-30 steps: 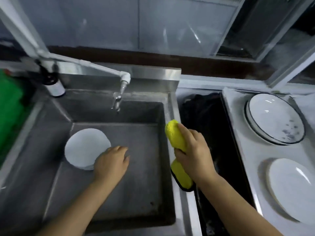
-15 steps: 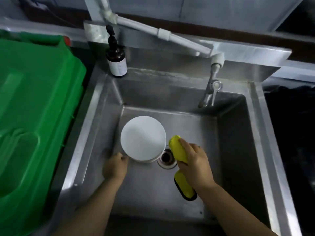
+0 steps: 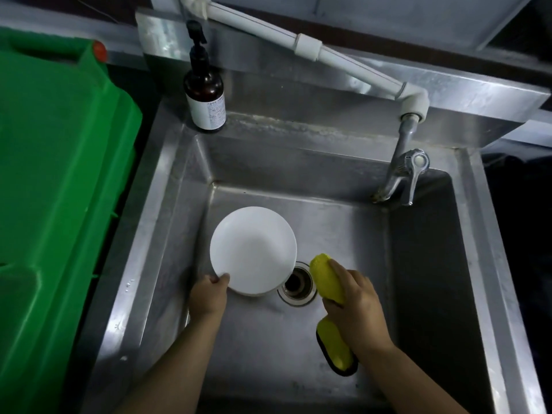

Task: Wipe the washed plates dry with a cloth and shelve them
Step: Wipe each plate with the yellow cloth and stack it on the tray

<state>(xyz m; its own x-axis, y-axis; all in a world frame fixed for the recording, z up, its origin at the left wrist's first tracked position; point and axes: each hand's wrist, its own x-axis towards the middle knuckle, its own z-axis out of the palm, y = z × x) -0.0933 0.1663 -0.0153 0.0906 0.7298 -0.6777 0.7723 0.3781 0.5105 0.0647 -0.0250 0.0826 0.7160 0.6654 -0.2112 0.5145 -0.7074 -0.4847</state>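
Note:
A small white plate (image 3: 253,249) is inside the steel sink (image 3: 328,216), tilted up off the bottom near the drain (image 3: 296,283). My left hand (image 3: 208,297) grips the plate's near-left rim, thumb over the edge. My right hand (image 3: 355,306) holds a yellow sponge with a black backing (image 3: 323,274) just right of the drain, fingers wrapped around its middle. The sponge's far end sticks out toward the plate; its near end shows below my wrist.
A tap (image 3: 401,174) on a white pipe (image 3: 304,46) hangs over the sink's right rear. A brown pump bottle (image 3: 205,97) stands on the back-left ledge. A big green plastic bin (image 3: 56,204) fills the left side. A dark area lies right of the sink.
The view swung left from the counter plates onto the sink. My left hand took hold of the plate's rim and tipped it up. My right hand brought the sponge into the sink.

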